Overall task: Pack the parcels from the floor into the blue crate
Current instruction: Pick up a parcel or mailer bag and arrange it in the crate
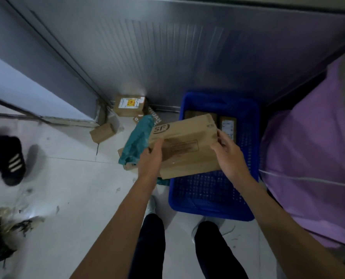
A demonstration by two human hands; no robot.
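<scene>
I hold a brown cardboard parcel point(185, 143) marked SF with both hands, above the left edge of the blue crate point(213, 200). My left hand point(150, 158) grips its left side and my right hand point(228, 152) grips its right side. Two parcels point(228, 125) lie at the far end inside the crate. On the floor to the left lie a teal plastic mailer point(136, 141), a small tilted brown box point(103, 132) and a labelled brown box point(129, 105) against the wall.
A metal wall point(167, 57) runs behind the crate. A purple cloth-covered bulk point(312, 158) stands right of the crate. Another person's black shoe point(8, 160) is at the left. Dark debris point(0, 234) lies at the lower left. My legs point(179, 248) are below.
</scene>
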